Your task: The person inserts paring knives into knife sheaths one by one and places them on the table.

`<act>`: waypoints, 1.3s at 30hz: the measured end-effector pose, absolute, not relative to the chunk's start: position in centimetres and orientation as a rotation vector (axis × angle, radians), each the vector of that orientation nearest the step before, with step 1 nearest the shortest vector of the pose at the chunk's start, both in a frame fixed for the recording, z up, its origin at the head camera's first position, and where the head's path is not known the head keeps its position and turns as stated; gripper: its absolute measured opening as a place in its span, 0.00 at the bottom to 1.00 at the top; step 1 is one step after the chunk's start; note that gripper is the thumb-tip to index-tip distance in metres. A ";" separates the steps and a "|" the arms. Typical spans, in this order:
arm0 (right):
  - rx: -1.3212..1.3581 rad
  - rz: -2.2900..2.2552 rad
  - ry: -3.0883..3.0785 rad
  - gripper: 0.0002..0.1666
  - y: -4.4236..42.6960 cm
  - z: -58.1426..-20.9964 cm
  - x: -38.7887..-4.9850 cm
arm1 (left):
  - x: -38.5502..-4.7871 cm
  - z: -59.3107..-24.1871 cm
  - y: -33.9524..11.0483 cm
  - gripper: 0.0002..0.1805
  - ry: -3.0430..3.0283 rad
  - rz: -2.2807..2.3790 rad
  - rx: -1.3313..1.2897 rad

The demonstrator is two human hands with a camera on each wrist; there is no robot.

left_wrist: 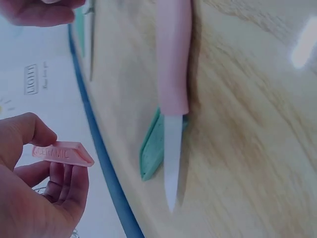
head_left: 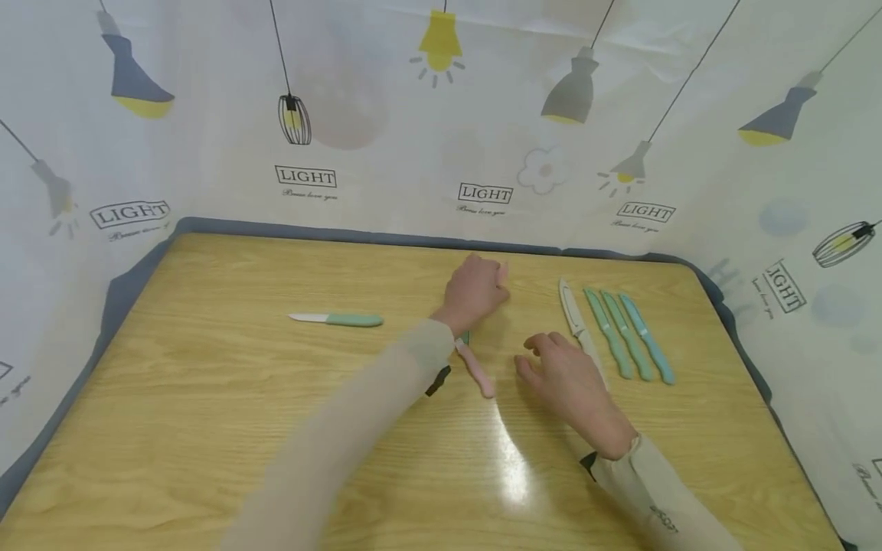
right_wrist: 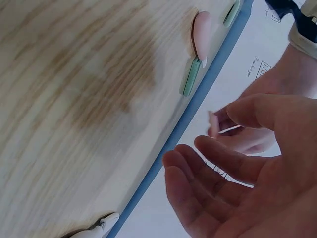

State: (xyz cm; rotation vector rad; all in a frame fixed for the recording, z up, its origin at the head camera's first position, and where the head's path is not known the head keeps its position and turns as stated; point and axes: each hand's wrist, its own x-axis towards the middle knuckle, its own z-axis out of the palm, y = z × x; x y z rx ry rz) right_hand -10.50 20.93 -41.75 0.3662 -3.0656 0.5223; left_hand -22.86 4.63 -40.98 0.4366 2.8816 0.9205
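Note:
My left hand (head_left: 474, 295) pinches a small pink blade cover (left_wrist: 62, 152), embossed with the word CERAMIC, between thumb and fingers. Below that hand a knife with a pink handle (left_wrist: 174, 59) and a bare white blade lies on the wooden table. Its blade crosses over a green blade cover (left_wrist: 151, 144), which it partly hides. My right hand (head_left: 568, 383) hovers with loosely bent fingers and nothing in them. Beside it lies a long white knife (head_left: 572, 308), whose handle is partly behind the hand.
On the right side of the table (head_left: 207, 428) two green knives (head_left: 608, 333) and a blue knife (head_left: 648, 338) lie side by side. A green-handled knife (head_left: 354, 320) with a bare white blade lies to the left. A lamp-patterned cloth (head_left: 400, 153) rises behind the table edge.

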 end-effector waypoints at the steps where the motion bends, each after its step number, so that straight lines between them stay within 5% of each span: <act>1: 0.364 0.533 -3.058 0.20 20.8 -41.8 -10.5 | -22.8 -40.7 4.2 0.16 2.866 0.997 0.448; 5: 0.353 0.563 -3.042 0.19 20.4 -41.9 -10.5 | -22.3 -40.0 2.5 0.16 2.780 1.312 0.442; 9: 0.350 0.564 -3.041 0.19 20.0 -41.9 -10.6 | -21.7 -39.9 0.9 0.03 2.663 1.567 0.299; 18: 0.396 0.546 -3.040 0.24 18.8 -42.0 -11.0 | -20.1 -40.3 -2.6 0.20 2.329 1.997 -0.015; 31: 0.429 0.505 -3.206 0.58 16.1 -42.9 -12.3 | -17.7 -41.1 -6.6 0.18 2.010 2.322 -0.139; 39: 0.442 0.354 -3.258 0.52 14.3 -43.8 -12.3 | -16.7 -41.6 -8.0 0.19 1.891 2.386 -0.158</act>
